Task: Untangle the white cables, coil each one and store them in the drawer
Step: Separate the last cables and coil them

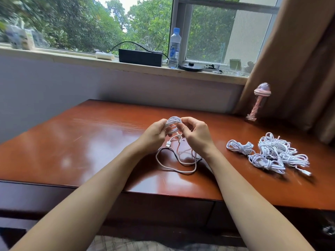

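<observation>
Now both hands on cable

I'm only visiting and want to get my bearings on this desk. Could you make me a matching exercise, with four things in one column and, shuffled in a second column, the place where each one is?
Things
1. coiled cable
2. tangled cable pile
3. water bottle
4. pink ornament

Places
A. on the window sill, beside the black box
B. far right corner of the desk, by the curtain
C. held between the left hand and the right hand
D. lying on the desk, right of the hands

Pairs: 1-C, 2-D, 3-A, 4-B
</observation>
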Demonstrator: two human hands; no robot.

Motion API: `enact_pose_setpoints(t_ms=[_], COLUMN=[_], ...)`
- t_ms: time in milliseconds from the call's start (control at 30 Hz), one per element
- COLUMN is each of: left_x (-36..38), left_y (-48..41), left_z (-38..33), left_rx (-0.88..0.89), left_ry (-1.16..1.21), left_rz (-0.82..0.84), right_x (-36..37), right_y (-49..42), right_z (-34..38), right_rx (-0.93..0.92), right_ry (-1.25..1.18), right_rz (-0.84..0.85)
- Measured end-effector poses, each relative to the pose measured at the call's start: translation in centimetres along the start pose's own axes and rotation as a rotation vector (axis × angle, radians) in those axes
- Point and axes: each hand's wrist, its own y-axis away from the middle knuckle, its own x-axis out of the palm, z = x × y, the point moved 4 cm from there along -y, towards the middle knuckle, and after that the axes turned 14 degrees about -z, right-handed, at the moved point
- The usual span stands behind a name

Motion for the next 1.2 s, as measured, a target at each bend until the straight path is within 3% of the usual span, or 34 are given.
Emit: enact_pose_setpoints(t_ms=[300, 500, 733, 933, 1200], left_x=[-0.6, -1.0, -0.5, 0.0, -0.5], left_y=[0.0, 0.0, 0.3, 0.8, 0.7], left_z=[0.0, -0.7, -1.2, -1.7, -2.5], left_rx=[-0.118, -0.245, -0.289, -0.252, -0.268], left_ry=[0.075, 0.252, 0.440, 0.378, 0.399], left_rz=[-0.035, -0.081, 0.053, 0.132, 0.006], right_x=[0.1, -0.9, -1.6, -2.6, -2.1], right_y=[0.0, -0.2, -0.4, -0.7, -0.8], right_z=[0.5, 0.4, 1.2, 1.4, 0.7], right_rx=[-0.006, -0.011, -0.030, -0.075, -0.138], right_ry=[-0.053, -0.037, -0.125, -0.093, 0.069], right_rz=[0.104, 0.022, -0.089, -0.217, -0.199])
